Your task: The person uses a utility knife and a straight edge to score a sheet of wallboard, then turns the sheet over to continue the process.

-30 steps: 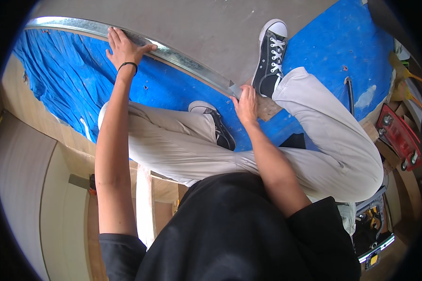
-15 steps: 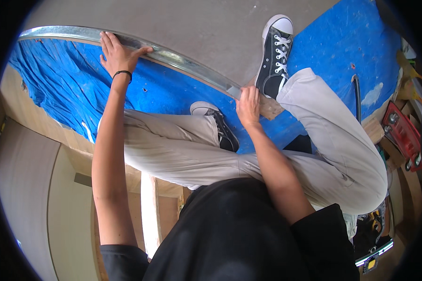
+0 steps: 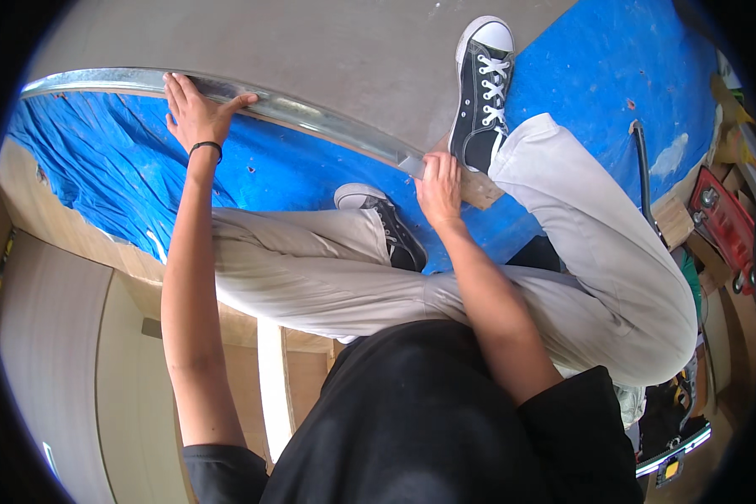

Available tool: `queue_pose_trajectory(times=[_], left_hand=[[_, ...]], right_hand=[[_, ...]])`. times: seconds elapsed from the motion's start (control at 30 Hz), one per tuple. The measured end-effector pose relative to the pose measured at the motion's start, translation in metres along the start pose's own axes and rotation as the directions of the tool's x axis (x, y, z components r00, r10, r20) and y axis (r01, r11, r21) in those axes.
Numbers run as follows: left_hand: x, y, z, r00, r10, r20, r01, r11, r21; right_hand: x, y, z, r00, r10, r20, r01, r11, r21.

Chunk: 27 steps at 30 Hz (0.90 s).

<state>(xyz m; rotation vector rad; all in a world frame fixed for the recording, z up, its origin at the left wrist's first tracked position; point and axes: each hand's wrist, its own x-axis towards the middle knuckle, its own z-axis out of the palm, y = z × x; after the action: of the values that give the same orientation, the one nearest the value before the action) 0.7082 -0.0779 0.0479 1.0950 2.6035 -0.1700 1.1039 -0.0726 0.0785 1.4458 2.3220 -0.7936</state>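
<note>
A long, shiny metal channel runs from the far left down toward the middle, along the edge of the blue sheet. My left hand, with a dark band on its wrist, lies on the channel with fingers stretched and thumb spread. At the channel's near right end, my right hand has its fingers curled down over the edge; its grip is partly hidden. Beside that hand a piece of wood shows from under the end. My right shoe, black with white laces, stands just past it.
A grey floor lies beyond the channel. My other shoe rests on the blue sheet nearer me. On the right are a black hose, a red tool with wheels and clutter. Wooden panels stand at left.
The view has turned slightly, so the channel's left part sits lower in the picture. Both hands keep about the same places on the channel.
</note>
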Motion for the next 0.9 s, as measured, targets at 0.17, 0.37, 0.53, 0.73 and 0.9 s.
queue_pose_trajectory(times=[0.17, 0.37, 0.53, 0.73, 0.9], left_hand=[[-0.0002, 0.0035, -0.0059, 0.998, -0.021, 0.056, 0.018, 0.998, 0.066], [-0.0003, 0.0008, -0.005, 0.999, -0.012, 0.039, 0.009, 0.997, 0.071], [-0.0011, -0.0016, -0.0033, 0.999, -0.006, 0.045, 0.003, 0.998, 0.066], [-0.0015, -0.001, -0.0033, 1.0, -0.004, 0.022, 0.003, 1.0, 0.03], [-0.0018, -0.0015, -0.0033, 1.0, 0.009, -0.003, -0.009, 1.0, 0.012]], right_hand=[[0.0001, 0.0017, 0.0007, 0.999, -0.037, 0.032, 0.038, 0.999, -0.036], [0.001, 0.0023, -0.0024, 0.994, -0.092, 0.06, 0.093, 0.996, -0.004], [0.0011, 0.004, -0.0023, 0.99, -0.104, 0.097, 0.104, 0.995, 0.0], [0.0012, 0.0055, 0.0002, 0.994, -0.103, 0.024, 0.101, 0.991, 0.087], [0.0044, 0.0049, -0.0045, 0.996, -0.084, 0.04, 0.076, 0.984, 0.163]])
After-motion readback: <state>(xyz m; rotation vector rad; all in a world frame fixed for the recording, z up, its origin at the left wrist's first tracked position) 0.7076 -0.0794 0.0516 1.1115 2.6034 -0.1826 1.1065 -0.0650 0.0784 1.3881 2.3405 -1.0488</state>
